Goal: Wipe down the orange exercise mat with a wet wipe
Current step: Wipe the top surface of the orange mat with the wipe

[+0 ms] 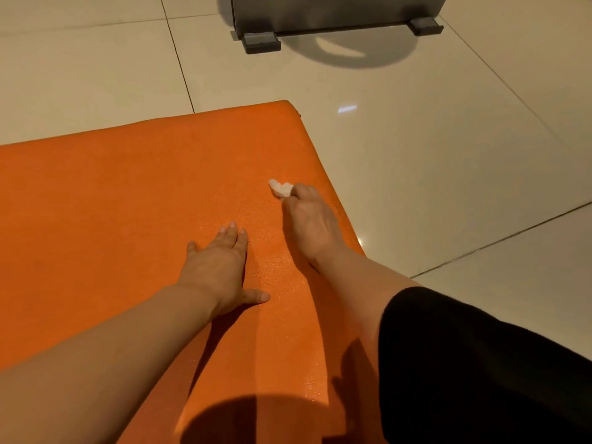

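A single wide-angle camera sat on the person's head, looking forward and steeply down along both outstretched forearms. It stood close above the flat orange padded exercise mat (128, 203), whose far right corner lay mid-frame, with pale glossy floor tiles (432, 155) beyond.

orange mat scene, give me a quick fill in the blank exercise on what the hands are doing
1. The right hand grips a white ____ against the orange mat.
2. The ____ hand lies flat on the mat, holding nothing.
3. The mat lies on a floor of pale ____.

Missing words: wipe; left; tiles
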Demonstrator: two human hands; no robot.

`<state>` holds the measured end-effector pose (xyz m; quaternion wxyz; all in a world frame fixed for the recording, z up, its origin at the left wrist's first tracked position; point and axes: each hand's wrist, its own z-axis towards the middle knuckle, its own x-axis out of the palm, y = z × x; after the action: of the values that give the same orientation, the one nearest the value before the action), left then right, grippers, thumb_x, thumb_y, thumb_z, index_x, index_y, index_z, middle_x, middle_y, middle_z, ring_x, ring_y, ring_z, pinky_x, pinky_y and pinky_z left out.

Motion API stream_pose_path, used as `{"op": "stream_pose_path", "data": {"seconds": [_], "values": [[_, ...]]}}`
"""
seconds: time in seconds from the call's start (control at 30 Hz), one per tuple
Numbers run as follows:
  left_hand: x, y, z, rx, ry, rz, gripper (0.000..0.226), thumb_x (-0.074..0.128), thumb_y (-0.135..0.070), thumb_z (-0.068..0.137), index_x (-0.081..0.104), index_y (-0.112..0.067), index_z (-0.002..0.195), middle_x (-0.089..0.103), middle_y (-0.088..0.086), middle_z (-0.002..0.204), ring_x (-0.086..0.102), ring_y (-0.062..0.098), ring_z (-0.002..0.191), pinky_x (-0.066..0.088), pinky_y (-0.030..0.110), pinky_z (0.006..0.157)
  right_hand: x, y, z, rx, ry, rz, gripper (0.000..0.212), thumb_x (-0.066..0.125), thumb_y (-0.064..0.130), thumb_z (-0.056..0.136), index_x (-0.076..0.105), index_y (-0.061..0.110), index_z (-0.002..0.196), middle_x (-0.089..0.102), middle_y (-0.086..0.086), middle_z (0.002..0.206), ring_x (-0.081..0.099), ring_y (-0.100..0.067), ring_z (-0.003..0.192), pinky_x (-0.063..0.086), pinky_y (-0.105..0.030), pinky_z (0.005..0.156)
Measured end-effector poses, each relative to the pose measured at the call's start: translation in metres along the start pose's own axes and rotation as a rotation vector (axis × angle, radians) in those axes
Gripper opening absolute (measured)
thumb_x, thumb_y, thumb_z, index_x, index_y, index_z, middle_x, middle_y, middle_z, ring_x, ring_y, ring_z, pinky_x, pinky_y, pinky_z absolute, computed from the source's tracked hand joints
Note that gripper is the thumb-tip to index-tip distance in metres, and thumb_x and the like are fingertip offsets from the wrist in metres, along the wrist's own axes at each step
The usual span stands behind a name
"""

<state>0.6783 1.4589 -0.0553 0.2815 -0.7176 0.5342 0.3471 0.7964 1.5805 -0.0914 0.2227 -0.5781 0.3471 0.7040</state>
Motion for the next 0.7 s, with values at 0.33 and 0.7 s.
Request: {"op": "stream_pose_path", "data": {"seconds": [0.33,0.7], "values": [[-0.002,-0.005,0.002,-0.006,0.018,0.113,0.120,0.054,-0.074,0.077,-0.013,-0.009,0.151,-0.018,0.012,0.159,-0.006,0.023,0.149,0.012,0.054,0.118,0.003,0.012,0.008,0.098,-0.013,0.134,0.024,0.053,0.009,0.094,0.062,0.000,0.115,0.051,-0.011,0.118,0.047,-0.026,0.104,0.033,-0.027,0.074],[0.004,-0.002,0.001,0.006,0.028,0.099,0.117,0.048,-0.074,0.081,-0.021,-0.009,0.149,-0.027,0.012,0.156,-0.014,0.023,0.148,0.004,0.055,0.118,0.006,0.014,0.028,0.116,0.086,0.217,0.029,0.056,-0.001,0.088,0.058,0.000,0.117,0.054,-0.016,0.114,0.053,-0.030,0.101,0.028,-0.024,0.072]]}}
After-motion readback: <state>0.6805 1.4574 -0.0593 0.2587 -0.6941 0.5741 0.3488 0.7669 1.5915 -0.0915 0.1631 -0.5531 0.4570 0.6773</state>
